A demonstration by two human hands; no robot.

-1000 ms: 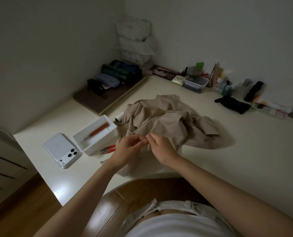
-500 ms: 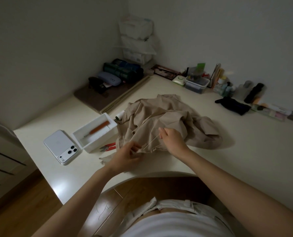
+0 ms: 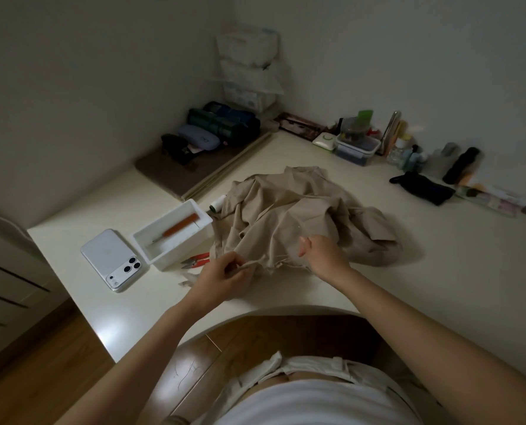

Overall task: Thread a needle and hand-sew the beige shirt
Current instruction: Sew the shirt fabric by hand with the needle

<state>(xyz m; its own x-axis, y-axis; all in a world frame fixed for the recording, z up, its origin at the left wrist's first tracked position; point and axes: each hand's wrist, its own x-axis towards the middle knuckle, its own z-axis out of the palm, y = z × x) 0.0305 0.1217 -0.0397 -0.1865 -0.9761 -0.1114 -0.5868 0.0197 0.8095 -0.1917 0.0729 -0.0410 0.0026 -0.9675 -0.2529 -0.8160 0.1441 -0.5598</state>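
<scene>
The beige shirt (image 3: pixel 301 210) lies crumpled on the white table (image 3: pixel 439 271) in front of me. My left hand (image 3: pixel 224 276) grips the shirt's near edge and holds it down. Above the fabric just to the right, my right hand (image 3: pixel 321 253) has thumb and fingers pinched on the needle, which is almost too thin to see. A faint thread runs from the held edge toward that hand. A white thread spool (image 3: pixel 218 204) lies at the shirt's left side.
A white box (image 3: pixel 183 256) holding an orange-handled tool (image 3: pixel 180 227) stands left of the shirt, with red snips (image 3: pixel 195 260) beside it and a phone (image 3: pixel 114 259) further left. Bottles, a lidded container (image 3: pixel 358 148) and a black pouch (image 3: pixel 424 188) line the far wall.
My hands, close together a second ago, have drawn apart. The right hand moved up and right, pulling the thread out; the left hand dropped lower left on the shirt's edge.
</scene>
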